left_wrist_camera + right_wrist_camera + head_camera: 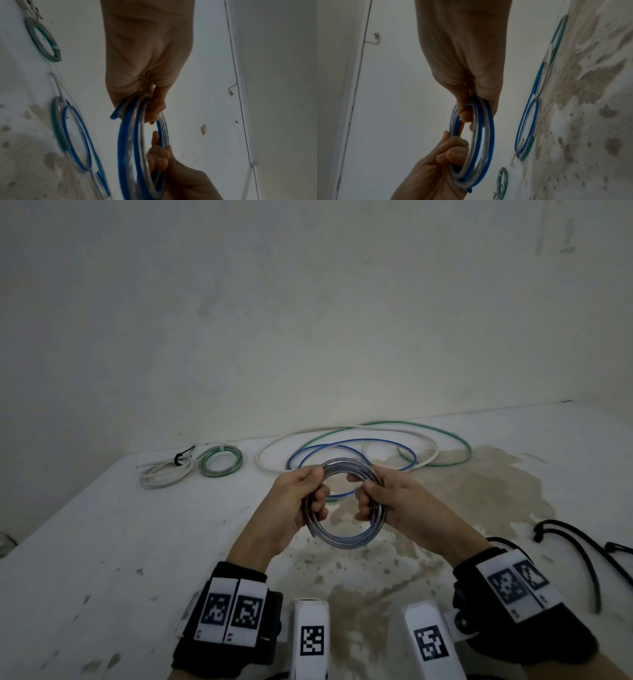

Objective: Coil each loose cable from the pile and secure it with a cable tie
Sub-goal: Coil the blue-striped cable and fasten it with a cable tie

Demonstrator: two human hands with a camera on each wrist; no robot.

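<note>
A coil of clear cable with a blue stripe (pixel 342 542) hangs above the table's middle, held between both hands. My left hand (pixel 301 498) grips its left side with fingers curled through the ring. My right hand (pixel 387 498) grips the right side the same way. In the left wrist view the coil (pixel 123 142) hangs below my left hand (pixel 142 81), with the right hand (pixel 164 159) beneath it. In the right wrist view the coil (pixel 481 142) sits under my right hand (pixel 471 88), and the left hand (pixel 447 155) clasps its lower end. No tie shows on this coil.
Loose blue (pixel 356 444), white (pixel 308 436) and green (pixel 445 433) cables lie looped near the wall. At the back left lie a white coil (pixel 164 474) with a black tie and a green coil (pixel 221 460) with a white tie. Black ties (pixel 582 546) lie at the right.
</note>
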